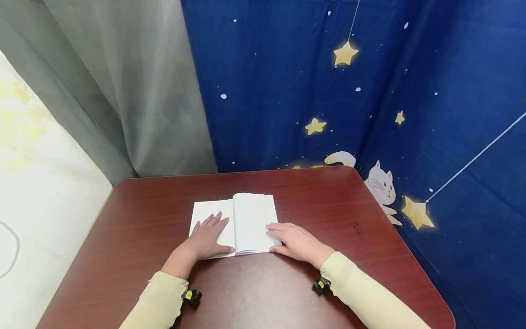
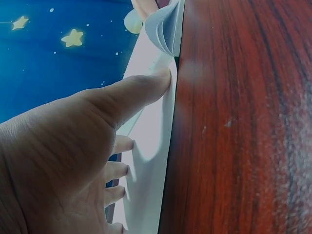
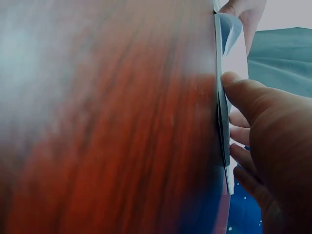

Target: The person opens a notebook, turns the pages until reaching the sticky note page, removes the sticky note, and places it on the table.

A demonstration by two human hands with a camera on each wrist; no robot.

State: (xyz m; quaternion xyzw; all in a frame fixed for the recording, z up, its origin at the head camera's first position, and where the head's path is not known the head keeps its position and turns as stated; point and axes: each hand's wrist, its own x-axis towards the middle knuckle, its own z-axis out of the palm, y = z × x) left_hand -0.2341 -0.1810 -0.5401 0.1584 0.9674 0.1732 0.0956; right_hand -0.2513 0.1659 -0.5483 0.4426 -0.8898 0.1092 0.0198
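An open book with blank white pages (image 1: 255,219) lies on the table, its left side flat and its thicker right side bowed up near the spine. My left hand (image 1: 207,238) rests on the left page with fingers spread and the thumb reaching toward the spine. In the left wrist view, the thumb of the left hand (image 2: 73,146) touches the page close to its near edge. My right hand (image 1: 297,241) lies over the outer edge of the right page, fingers extended. The right wrist view shows the right hand (image 3: 278,131) with its thumb at the near edge of the stacked pages (image 3: 222,105).
The reddish-brown wooden table (image 1: 320,201) has rounded corners. Behind it hang a grey curtain (image 1: 160,91) and a blue curtain with stars (image 1: 271,82). A white wall or cloth (image 1: 33,183) is on the left. Each sleeve cuff carries a small black device (image 1: 193,297).
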